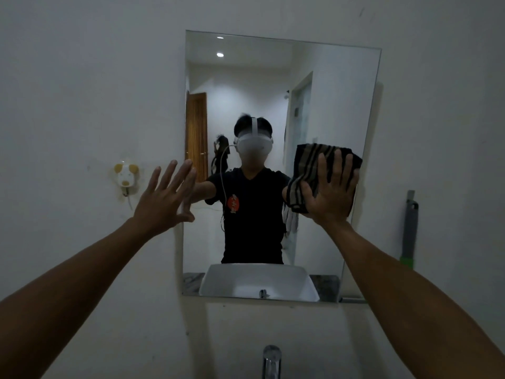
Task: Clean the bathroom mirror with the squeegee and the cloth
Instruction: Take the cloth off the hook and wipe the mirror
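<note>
A frameless rectangular mirror (328,86) hangs on the white wall ahead. My right hand (332,191) lies flat with fingers spread, pressing a dark striped cloth (306,165) against the mirror's right side at mid height. My left hand (164,195) is open with fingers spread, held at the mirror's left edge, empty. A grey squeegee (410,228) with a green band near its lower end leans upright against the wall, to the right of the mirror, away from both hands.
A chrome tap (271,361) rises at the bottom centre, below the mirror. A small white and yellow animal-shaped holder (125,175) sticks to the wall left of the mirror. The mirror reflects a person, a white basin and a wooden door.
</note>
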